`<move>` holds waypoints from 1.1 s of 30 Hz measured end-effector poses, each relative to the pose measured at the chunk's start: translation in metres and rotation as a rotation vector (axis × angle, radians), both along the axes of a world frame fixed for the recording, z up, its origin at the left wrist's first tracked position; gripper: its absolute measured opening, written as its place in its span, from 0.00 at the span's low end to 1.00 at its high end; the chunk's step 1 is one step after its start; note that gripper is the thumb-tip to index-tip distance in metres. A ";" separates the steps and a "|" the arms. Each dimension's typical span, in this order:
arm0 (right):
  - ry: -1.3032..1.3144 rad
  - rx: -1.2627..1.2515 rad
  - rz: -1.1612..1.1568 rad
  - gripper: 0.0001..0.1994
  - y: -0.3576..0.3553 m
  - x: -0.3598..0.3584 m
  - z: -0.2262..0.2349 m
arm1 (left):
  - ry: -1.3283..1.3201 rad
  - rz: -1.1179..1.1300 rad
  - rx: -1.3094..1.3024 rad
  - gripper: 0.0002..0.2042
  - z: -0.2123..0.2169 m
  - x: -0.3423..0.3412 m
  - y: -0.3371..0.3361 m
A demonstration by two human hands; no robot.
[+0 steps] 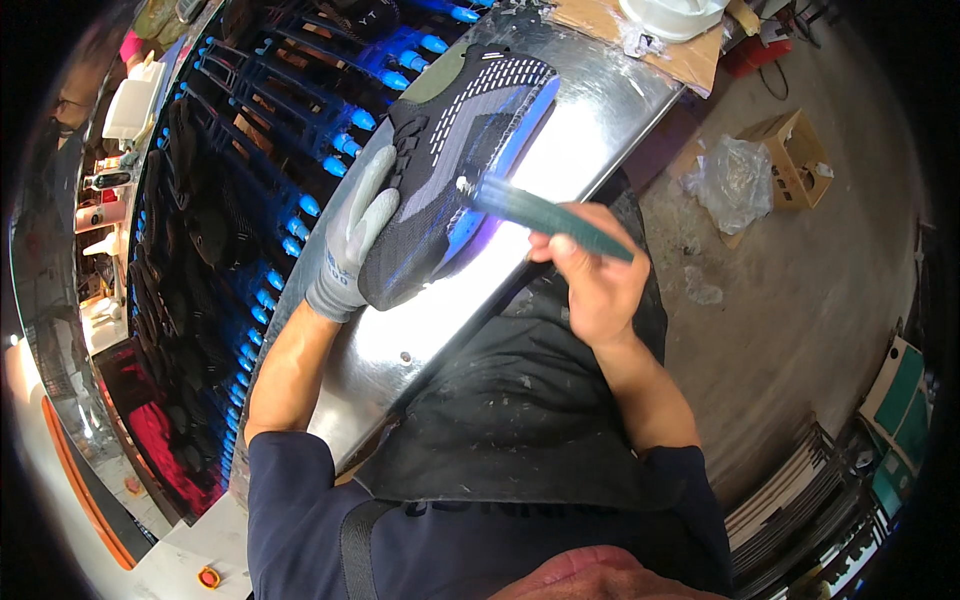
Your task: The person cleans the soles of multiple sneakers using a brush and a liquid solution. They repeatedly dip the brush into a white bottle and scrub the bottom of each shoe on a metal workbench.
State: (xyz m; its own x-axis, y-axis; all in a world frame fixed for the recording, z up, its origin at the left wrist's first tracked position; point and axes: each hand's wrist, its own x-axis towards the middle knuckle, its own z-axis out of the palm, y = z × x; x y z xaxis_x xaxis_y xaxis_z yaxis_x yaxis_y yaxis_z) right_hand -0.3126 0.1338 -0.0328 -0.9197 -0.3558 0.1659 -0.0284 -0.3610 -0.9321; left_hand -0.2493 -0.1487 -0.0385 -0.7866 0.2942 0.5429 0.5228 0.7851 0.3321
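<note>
Beside the shoe (452,160), blue-tipped pegs (308,204)

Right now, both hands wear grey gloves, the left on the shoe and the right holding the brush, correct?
Not quite: the head view shows the right hand bare; only the left hand wears a grey glove. The left is on the shoe, the right holding the brush.

shoe (436,185): matt cloth; bench (590,125): glossy metal; box (795,178): cardboard; bag (738,182): glossy plastic
</note>
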 end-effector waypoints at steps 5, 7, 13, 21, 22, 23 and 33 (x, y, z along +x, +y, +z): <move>0.337 0.112 0.101 0.08 0.019 -0.004 0.023 | 0.095 -0.029 -0.001 0.50 0.007 -0.002 0.015; 0.288 0.123 0.056 0.08 0.019 -0.019 0.030 | 0.075 -0.030 -0.016 0.51 0.008 -0.004 0.015; 0.289 0.215 0.064 0.07 0.018 -0.039 0.040 | -0.004 -0.031 0.029 0.52 -0.003 0.001 -0.003; 0.495 0.218 0.106 0.10 0.017 -0.011 0.050 | 0.020 -0.075 0.075 0.50 -0.029 -0.002 -0.015; 0.590 0.230 0.087 0.11 0.015 -0.009 0.051 | -0.005 -0.067 0.070 0.50 -0.034 0.001 -0.018; 0.636 0.231 0.085 0.11 0.014 -0.005 0.051 | -0.046 -0.050 0.058 0.49 -0.040 0.004 -0.022; 0.656 0.125 0.187 0.12 0.020 0.008 0.063 | 0.300 0.036 0.016 0.42 0.031 -0.015 0.033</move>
State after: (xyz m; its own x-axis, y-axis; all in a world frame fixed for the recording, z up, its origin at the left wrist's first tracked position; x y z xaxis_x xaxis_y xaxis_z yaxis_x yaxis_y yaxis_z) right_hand -0.3051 0.1535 0.0306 -0.5647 -0.5509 0.6145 -0.5482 -0.3061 -0.7783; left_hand -0.2644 -0.1158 -0.0076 -0.6002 0.2582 0.7570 0.5714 0.8007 0.1800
